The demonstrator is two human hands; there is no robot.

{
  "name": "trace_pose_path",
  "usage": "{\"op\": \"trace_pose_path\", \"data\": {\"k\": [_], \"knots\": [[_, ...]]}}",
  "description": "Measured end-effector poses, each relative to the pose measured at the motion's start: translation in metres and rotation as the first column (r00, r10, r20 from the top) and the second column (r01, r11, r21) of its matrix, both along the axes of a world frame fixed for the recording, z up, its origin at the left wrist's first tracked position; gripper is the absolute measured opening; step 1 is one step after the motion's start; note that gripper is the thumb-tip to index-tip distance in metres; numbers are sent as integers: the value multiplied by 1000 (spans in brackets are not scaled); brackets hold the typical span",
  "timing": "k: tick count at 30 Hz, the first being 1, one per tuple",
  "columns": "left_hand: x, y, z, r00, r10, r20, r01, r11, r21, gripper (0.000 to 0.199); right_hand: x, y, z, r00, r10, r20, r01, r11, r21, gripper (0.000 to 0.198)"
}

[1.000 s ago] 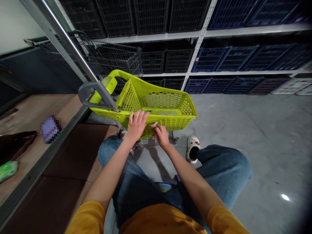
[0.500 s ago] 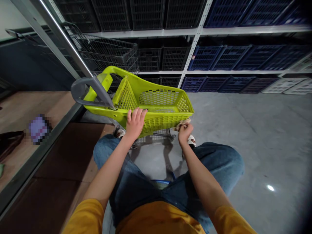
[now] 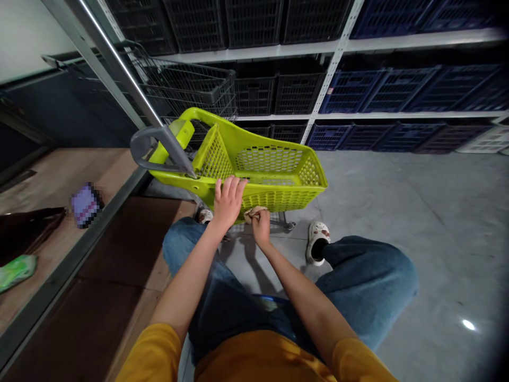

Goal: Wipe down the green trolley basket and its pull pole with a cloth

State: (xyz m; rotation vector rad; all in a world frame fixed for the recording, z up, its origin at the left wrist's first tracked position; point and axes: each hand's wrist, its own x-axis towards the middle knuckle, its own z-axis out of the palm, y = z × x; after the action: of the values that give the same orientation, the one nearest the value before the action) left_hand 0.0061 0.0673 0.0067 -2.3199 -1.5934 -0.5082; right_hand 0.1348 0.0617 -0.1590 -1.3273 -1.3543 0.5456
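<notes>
In front of me stands a lime-green plastic shopping cart (image 3: 278, 197) with lattice walls and a grey handle piece (image 3: 175, 151). My left hand (image 3: 228, 204) grips the near rim, its fingers hooked over the edge; the thumb is hidden. My right hand (image 3: 261, 225) is closed around a crumpled beige cloth (image 3: 254, 213) and presses it against the lower part of the cart's near side wall, just right of my left hand. Part of the cloth is covered by the fingers.
Shelves (image 3: 278, 52) of black crates (image 3: 254, 95) and blue crates (image 3: 350, 91) line the back. A wire cart (image 3: 199, 85) is behind the green one. On the left are a wooden surface (image 3: 107, 164), a blurred purple item (image 3: 85, 205) and a green packet (image 3: 18, 271).
My right hand has slid the cloth leftward along the cart's side, from near its right end to beside my left hand. My left hand stays on the rim. The view has shifted slightly left.
</notes>
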Motion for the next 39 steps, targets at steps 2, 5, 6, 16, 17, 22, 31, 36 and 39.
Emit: {"op": "trace_pose_path", "data": {"k": [2,5,6,16,17,22,31,36,39], "knots": [[2,0,-1,1000,-1,9,1,1000,-2,56,7,3,23,1000,-31,-1,31,999,43,11],[3,1,-3,1000,-8,21,8,1000,-1,57,17,11,58,998,-65,8,63,988,142,10],[4,2,-3,1000,-10,27,10,1000,-1,57,19,13,65,998,-66,20,62,985,162,11],[4,3,-3,1000,-10,6,10,1000,9,56,26,7,-10,985,24,172,-17,999,-38,20],[4,3,-2,1000,-9,4,9,1000,12,56,26,7,-13,984,31,177,-22,998,-58,20],[3,4,-2,1000,1,-6,-1,1000,28,54,28,8,26,990,-16,138,9,999,50,18],[2,6,-7,1000,-2,22,1,999,52,52,38,27,76,968,-64,244,1,969,247,18],[3,4,-2,1000,13,27,-13,1000,18,55,49,12,-2,920,46,390,-90,991,94,16],[3,4,0,1000,14,21,-14,1000,16,55,58,5,-25,917,72,394,-97,994,45,20]]}}
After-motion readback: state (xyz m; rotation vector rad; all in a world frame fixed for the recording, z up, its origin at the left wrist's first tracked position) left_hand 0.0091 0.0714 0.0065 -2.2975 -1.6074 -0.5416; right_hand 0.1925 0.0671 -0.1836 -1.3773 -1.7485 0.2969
